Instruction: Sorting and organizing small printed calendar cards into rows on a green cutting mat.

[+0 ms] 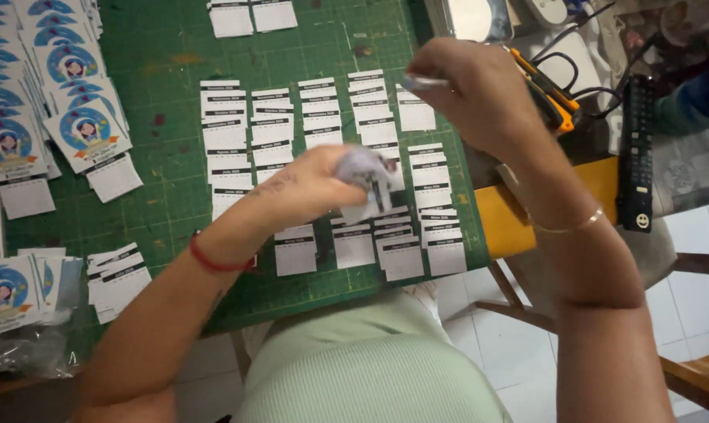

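Head view: your left hand [323, 184] has its fingers clamped on a blurry little paper slip [368, 174] over the green cutting mat [166, 55]. Your right hand [472, 94], near the tabletop's right edge, pinches a thin white piece [423, 81].

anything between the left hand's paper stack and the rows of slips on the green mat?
Nothing visible. The left hand holds a small paper stack, blurred, directly above the rows of slips on the green mat. The right hand is raised off to the side.
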